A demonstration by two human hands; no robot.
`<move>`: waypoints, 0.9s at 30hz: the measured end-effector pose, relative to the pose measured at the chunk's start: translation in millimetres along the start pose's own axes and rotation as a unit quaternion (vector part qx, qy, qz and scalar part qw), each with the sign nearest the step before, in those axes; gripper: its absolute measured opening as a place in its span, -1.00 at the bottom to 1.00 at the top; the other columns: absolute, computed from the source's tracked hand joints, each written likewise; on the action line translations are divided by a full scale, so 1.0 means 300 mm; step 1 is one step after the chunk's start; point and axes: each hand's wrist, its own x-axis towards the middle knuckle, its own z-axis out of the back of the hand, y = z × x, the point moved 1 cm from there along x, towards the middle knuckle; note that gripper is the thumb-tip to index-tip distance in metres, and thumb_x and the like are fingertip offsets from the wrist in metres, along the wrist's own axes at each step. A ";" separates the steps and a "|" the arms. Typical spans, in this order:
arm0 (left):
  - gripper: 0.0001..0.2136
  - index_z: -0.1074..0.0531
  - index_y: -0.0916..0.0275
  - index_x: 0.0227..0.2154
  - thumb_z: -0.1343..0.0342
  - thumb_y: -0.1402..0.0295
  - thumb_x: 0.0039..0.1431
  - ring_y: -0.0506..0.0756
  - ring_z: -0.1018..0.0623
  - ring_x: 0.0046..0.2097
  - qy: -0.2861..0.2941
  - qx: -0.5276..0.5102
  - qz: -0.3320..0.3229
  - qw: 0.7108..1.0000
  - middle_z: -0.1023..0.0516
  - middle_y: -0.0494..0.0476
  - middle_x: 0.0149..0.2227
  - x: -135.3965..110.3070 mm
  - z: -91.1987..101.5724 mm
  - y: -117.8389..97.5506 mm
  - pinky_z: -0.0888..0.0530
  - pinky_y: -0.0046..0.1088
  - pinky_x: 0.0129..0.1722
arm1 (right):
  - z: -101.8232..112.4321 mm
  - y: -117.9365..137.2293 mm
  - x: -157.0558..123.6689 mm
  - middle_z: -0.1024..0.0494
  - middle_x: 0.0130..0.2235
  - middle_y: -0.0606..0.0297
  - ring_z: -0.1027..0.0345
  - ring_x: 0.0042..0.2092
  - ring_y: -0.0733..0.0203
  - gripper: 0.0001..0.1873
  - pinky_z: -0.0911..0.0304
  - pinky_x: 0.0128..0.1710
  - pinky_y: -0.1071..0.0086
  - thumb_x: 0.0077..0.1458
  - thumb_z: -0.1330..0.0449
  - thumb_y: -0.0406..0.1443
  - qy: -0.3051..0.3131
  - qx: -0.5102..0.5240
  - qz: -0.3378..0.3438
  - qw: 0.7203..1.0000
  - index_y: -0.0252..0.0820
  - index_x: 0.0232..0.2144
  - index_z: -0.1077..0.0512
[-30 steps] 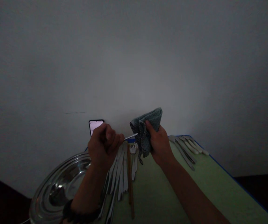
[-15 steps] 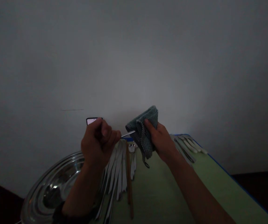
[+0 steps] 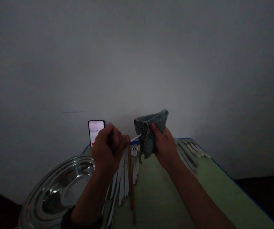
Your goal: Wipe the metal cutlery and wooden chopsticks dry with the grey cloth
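My left hand [image 3: 110,144] is closed around a thin piece of metal cutlery [image 3: 136,137]. Only a short bright length shows between this fist and the cloth, so its kind is hidden. My right hand [image 3: 164,143] grips a folded grey-green cloth [image 3: 159,118] with a black-and-white checked edge and a hanging loop. The cutlery's far end runs into the cloth's folds. Both hands are raised above the table. Below them lie several metal knives or handles [image 3: 120,178], a pair of brown chopsticks [image 3: 132,187] and some small spoons [image 3: 134,152].
A large shiny metal basin [image 3: 35,197] stands at the left. Behind my left hand a phone [image 3: 96,127] leans on the wall, showing a timer. White-handled cutlery [image 3: 196,149] and dark metal pieces [image 3: 187,156] lie at the right of the green table [image 3: 161,197].
Both hands have shifted slightly right with the cutlery and cloth. The cloth has turned in my right hand, and more of the phone shows now.
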 end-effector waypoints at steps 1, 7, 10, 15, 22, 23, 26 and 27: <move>-0.57 -0.18 0.24 -0.80 0.14 0.37 0.19 -0.11 -0.05 -0.75 0.003 0.006 -0.005 1.000 0.03 -0.13 -0.81 -0.002 0.000 0.001 -0.25 -0.54 -0.63 | -0.009 -0.007 -0.005 -0.52 -0.27 0.26 -0.36 -0.22 0.23 -0.67 -0.26 -0.21 0.34 -0.04 -0.15 -0.10 -0.020 0.002 0.006 1.000 -0.17 -0.26 -0.38; -0.54 -0.20 0.25 -0.84 0.13 0.46 0.20 -0.12 -0.08 -0.72 0.031 0.059 -0.053 0.996 -0.08 -0.10 -0.80 -0.021 -0.014 0.016 -0.26 -0.59 -0.62 | -0.041 -0.006 -0.032 -0.52 -0.28 0.27 -0.38 -0.25 0.25 -0.68 -0.28 -0.21 0.33 -0.06 -0.17 -0.13 0.021 0.087 -0.063 0.994 -0.18 -0.26 -0.37; -0.55 -0.22 0.24 -0.83 0.14 0.51 0.19 -0.11 -0.11 -0.71 0.012 0.080 -0.073 0.994 -0.12 -0.09 -0.80 -0.025 -0.019 0.022 -0.27 -0.60 -0.61 | -0.064 -0.007 -0.049 -0.53 -0.35 0.28 -0.40 -0.33 0.27 -0.69 -0.30 -0.26 0.33 -0.08 -0.20 -0.13 0.070 0.126 -0.123 0.982 -0.22 -0.32 -0.37; -0.67 -0.23 0.20 -0.74 0.07 0.46 0.14 -0.11 -0.11 -0.73 -0.039 0.051 -0.061 0.996 -0.14 -0.13 -0.80 -0.015 -0.008 -0.023 -0.31 -0.57 -0.58 | -0.058 -0.008 -0.025 -0.54 -0.35 0.25 -0.41 -0.34 0.26 -0.70 -0.30 -0.27 0.34 -0.10 -0.22 -0.15 0.071 0.109 -0.110 0.985 -0.25 -0.36 -0.40; -0.61 -0.16 0.23 -0.78 0.18 0.36 0.17 -0.12 0.15 -0.77 0.051 -0.038 0.091 0.994 0.16 -0.17 -0.83 0.013 0.028 -0.064 -0.22 -0.59 -0.70 | 0.108 0.104 0.029 -0.57 -0.39 0.29 -0.39 -0.41 0.26 -0.74 -0.28 -0.39 0.38 -0.12 -0.25 -0.17 0.194 -0.257 0.028 0.946 -0.22 -0.38 -0.48; -0.62 -0.18 0.23 -0.76 0.19 0.37 0.17 -0.12 0.16 -0.77 0.076 -0.045 0.122 0.989 0.18 -0.18 -0.83 0.016 0.034 -0.051 -0.20 -0.60 -0.72 | 0.127 0.127 0.022 -0.57 -0.41 0.30 -0.40 -0.43 0.24 -0.76 -0.28 -0.44 0.39 -0.11 -0.24 -0.18 0.262 -0.291 0.007 0.920 -0.21 -0.39 -0.49; -0.62 -0.24 0.23 -0.73 0.21 0.37 0.18 -0.11 0.17 -0.76 0.140 -0.057 0.201 0.968 0.20 -0.19 -0.81 0.020 0.043 -0.001 -0.14 -0.61 -0.76 | 0.159 0.185 -0.010 -0.57 -0.49 0.34 -0.38 -0.50 0.26 -0.82 -0.21 -0.56 0.46 -0.13 -0.24 -0.22 0.406 -0.376 -0.018 0.833 -0.19 -0.43 -0.54; -0.62 -0.24 0.23 -0.73 0.21 0.36 0.19 -0.11 0.16 -0.76 0.147 -0.060 0.211 0.964 0.20 -0.19 -0.80 0.020 0.043 0.013 -0.13 -0.61 -0.77 | 0.161 0.198 -0.018 -0.56 -0.50 0.35 -0.37 -0.51 0.27 -0.83 -0.19 -0.58 0.48 -0.13 -0.24 -0.23 0.423 -0.390 -0.015 0.818 -0.18 -0.44 -0.54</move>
